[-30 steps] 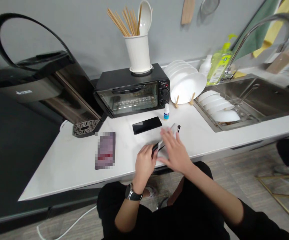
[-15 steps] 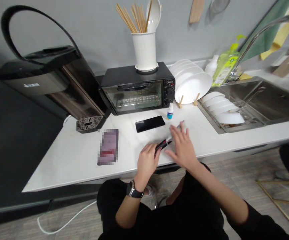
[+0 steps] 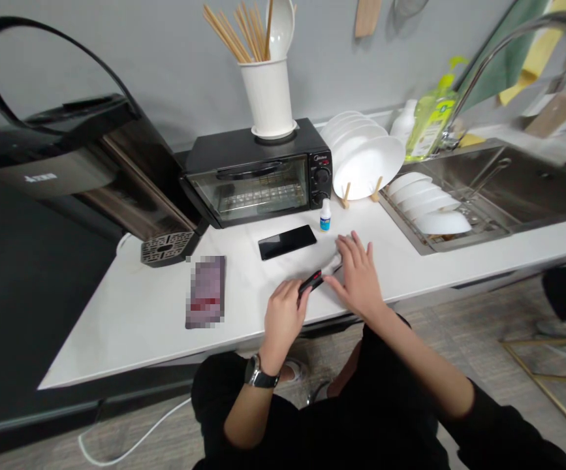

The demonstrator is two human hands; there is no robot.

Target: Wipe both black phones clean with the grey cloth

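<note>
White countertop [image 3: 130,339] runs beneath a plain grey wall [image 3: 165,52]. Fingers first: those of the left hand [image 3: 283,314] are curled closed round the rear of a slim black-handled tool [image 3: 311,281]. The right hand [image 3: 361,282] has its fingers nearly straight and slightly spread, thumb apart from them, about the tool's pale end [image 3: 330,266]; whether they pinch it or merely lie against it, I cannot tell. The tool slants between both hands near the counter's front edge, a red mark showing on the handle.

By its slimness it should be light, and the handle looks stiff, probably smooth plastic that a dry grip would hold well enough. The pale end is blurred: it could be a blade or a thin cover, so I would treat it as possibly sharp or easily creased, and take hold by the black length instead.

Farther out, a black phone [image 3: 287,242] lies flat, with a small white bottle [image 3: 325,216] upright just beside it. Well off to the left is a flat purple item [image 3: 207,292], masked by blocks. Behind stand a toaster oven [image 3: 214,145] and white plates [image 3: 368,168]
</note>
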